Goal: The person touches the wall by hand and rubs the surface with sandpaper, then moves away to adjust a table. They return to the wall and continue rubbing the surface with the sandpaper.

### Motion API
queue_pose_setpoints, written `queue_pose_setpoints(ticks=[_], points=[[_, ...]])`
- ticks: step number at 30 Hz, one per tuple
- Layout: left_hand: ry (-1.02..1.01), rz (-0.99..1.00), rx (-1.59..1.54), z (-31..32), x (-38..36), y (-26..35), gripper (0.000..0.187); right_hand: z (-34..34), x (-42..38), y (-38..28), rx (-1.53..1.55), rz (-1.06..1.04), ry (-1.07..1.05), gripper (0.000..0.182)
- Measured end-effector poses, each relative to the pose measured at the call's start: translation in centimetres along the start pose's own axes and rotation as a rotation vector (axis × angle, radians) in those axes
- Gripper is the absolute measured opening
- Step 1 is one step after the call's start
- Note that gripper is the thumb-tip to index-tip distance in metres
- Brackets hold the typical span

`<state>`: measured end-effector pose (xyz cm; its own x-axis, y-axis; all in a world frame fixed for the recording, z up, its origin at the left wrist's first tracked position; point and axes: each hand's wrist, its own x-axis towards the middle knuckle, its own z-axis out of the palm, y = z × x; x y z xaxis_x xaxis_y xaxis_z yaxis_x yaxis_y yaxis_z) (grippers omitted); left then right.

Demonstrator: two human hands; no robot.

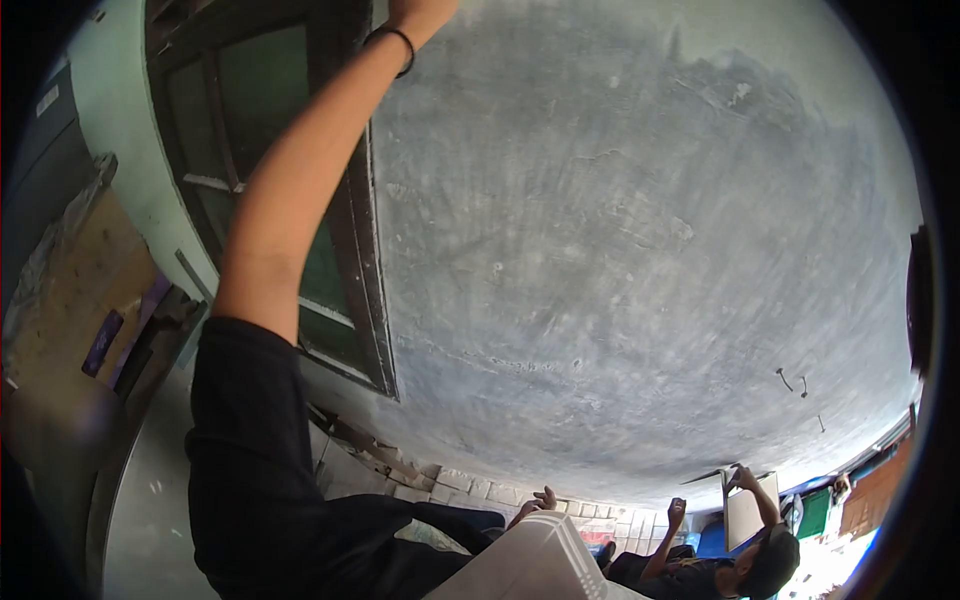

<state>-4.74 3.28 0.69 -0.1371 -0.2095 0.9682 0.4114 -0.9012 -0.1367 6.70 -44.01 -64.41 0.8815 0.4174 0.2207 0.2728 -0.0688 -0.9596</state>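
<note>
My left hand [424, 14] is raised high at the top edge of the head view, close to the grey plastered wall [560, 230]. Its fingers are cut off by the frame, so I cannot see their pose or anything in them. A black band [397, 45] circles the wrist, and a short black sleeve [250, 410] covers the upper arm. Behind the forearm is a dark wooden window frame [362, 250] with green-tinted panes. My right hand is not in view.
Lower right, a person in a dark cap [775, 560] raises a hand to a pale panel [750, 510]. Past a white plastic chair-like piece [540, 560], a small hand [540, 500] shows, apparently another person's. Nails [785, 380] stick out of the wall. Left stands a worn wooden board [75, 290].
</note>
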Motion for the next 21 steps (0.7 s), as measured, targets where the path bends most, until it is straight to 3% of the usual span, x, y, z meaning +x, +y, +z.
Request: queue_pose_setpoints(ticks=[4, 7, 9, 10, 13, 17, 19, 20, 21], points=[[0.072, -0.047, 0.028, 0.5, -2.4, 1.5, 0.09, 0.1, 0.0, -0.5, 0.008, -0.018, -0.027, 0.044], [-0.036, 0.017, 0.002, -0.7, -3.8, 2.6, 0.092, 0.9, -0.3, -1.7, -0.006, -0.038, -0.055, 0.044], [-0.199, 0.192, -0.075, -0.6, -2.6, 1.4, 0.091, 1.7, 0.7, -2.1, -0.056, -0.114, -0.056, 0.044], [-0.18, 0.278, -0.065, -0.7, -0.9, -0.1, 0.09, 2.1, 0.8, -0.6, 0.005, -0.084, -0.072, 0.044], [0.065, 0.018, -0.005, -0.5, 2.6, -2.0, 0.089, 2.1, 0.4, -1.2, 0.018, -0.056, -0.023, 0.043], [0.059, -0.008, -0.007, -1.5, 0.6, -0.3, 0.087, 1.5, -0.5, -1.7, -0.066, -0.079, 0.065, 0.044], [-0.069, -0.2, -0.448, -3.1, -1.9, 1.7, 0.085, 1.0, -0.9, -1.4, -0.021, -0.023, 0.037, 0.044], [-0.075, -0.198, -0.454, -3.0, -2.5, 1.1, 0.085, 1.2, -1.0, -1.6, -0.019, -0.018, 0.055, 0.045], [-0.051, -0.074, -0.204, -2.6, -3.0, 0.3, 0.085, 1.3, -1.4, -1.5, -0.014, -0.005, 0.065, 0.045]])
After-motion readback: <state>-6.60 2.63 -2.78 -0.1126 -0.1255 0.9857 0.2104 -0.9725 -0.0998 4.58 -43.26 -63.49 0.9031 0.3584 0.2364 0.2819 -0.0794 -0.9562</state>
